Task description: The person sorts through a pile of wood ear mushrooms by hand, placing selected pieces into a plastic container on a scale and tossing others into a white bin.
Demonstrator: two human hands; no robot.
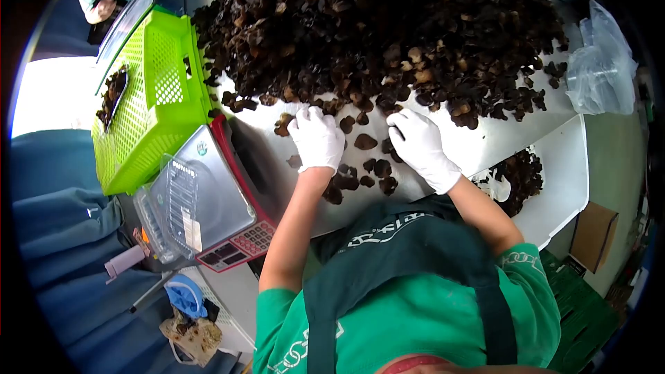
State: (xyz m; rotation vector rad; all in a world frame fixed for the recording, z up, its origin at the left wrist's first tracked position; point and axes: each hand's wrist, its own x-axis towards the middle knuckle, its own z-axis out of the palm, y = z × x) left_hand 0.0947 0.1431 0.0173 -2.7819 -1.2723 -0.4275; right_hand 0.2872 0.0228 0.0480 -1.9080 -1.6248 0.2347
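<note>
Both hands wear white gloves and rest over a metal table (270,145) at the near edge of a large heap of dark brown, fungus-like pieces (381,28). My left hand (316,140) has its fingers curled down near a few loose pieces; whatever lies under the fingertips is hidden. To its right, my right hand (419,145) also bends its fingers down beside a dark piece. Between and below the hands, several flat dark pieces (366,141) are scattered on the metal.
A green basket (156,97) stands at the left, beside a red scale (235,166) with clear plastic trays (181,197). At the right are a white bin (564,180) holding dark pieces and a clear plastic bag (601,62). Another person's hand (102,10) shows at upper left.
</note>
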